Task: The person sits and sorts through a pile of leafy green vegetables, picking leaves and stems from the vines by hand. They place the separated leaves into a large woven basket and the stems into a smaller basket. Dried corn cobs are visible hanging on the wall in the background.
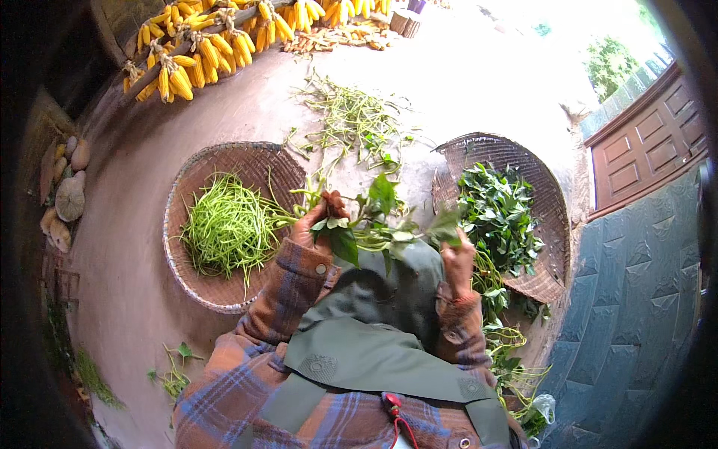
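My left hand [313, 225] grips a small bunch of leafy green vines [373, 233], probably sweet potato vines, above my lap. Their stems stick out to the left of the fist and the leaves spread rightward. My right hand [459, 259] pinches a leaf at the far end of the bunch; motion blurs it. To the left, a round woven bamboo basket [193, 163] holds a heap of bare green stems [227, 227]. A scoop-shaped woven basket [538, 168] on the right holds a pile of dark green leaves [496, 219].
Stripped stems [359, 115] lie scattered on the floor ahead. More leafy vines [505, 337] trail beside my right leg, near a plastic bag [543, 408]. Corn cobs [207, 56] hang from a pole at upper left. Pumpkins [70, 199] sit by the left wall. A tiled wall [622, 314] bounds the right.
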The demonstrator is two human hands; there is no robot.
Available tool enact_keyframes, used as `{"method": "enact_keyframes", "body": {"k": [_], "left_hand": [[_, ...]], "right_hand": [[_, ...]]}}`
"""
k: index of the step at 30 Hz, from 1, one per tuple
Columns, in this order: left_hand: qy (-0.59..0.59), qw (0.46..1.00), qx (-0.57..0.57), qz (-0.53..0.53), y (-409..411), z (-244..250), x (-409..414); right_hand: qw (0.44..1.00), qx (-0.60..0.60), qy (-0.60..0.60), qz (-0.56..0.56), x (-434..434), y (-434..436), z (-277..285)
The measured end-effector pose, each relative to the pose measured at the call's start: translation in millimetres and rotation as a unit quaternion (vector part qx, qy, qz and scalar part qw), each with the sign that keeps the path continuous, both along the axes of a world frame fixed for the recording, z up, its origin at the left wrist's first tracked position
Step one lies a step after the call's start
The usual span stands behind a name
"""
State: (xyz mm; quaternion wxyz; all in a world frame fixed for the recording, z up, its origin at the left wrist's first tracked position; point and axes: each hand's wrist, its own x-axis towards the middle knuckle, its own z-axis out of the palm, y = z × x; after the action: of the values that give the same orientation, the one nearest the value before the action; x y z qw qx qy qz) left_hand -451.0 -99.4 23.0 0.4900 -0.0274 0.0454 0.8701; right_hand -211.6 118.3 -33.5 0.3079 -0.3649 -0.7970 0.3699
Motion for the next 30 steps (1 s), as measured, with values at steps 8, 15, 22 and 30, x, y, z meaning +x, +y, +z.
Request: {"method": "enact_keyframes", "body": {"k": [8, 15, 22, 30], "left_hand": [[-0.021, 0.989, -0.032, -0.146, 24, -4, 33], [0.121, 0.974, -0.135, -0.132, 52, 3, 85], [0.170, 0.958, -0.157, -0.172, 57, 2, 92], [0.139, 0.959, -0.171, -0.176, 54, -7, 97]], "right_hand": [[0.978, 0.089, 0.170, -0.081, 25, -42, 152], [0.987, 0.086, 0.029, 0.132, -30, -89, 139], [0.988, -0.029, -0.012, 0.153, -27, -80, 101], [0.982, -0.111, 0.139, 0.059, -21, -64, 91]]}}
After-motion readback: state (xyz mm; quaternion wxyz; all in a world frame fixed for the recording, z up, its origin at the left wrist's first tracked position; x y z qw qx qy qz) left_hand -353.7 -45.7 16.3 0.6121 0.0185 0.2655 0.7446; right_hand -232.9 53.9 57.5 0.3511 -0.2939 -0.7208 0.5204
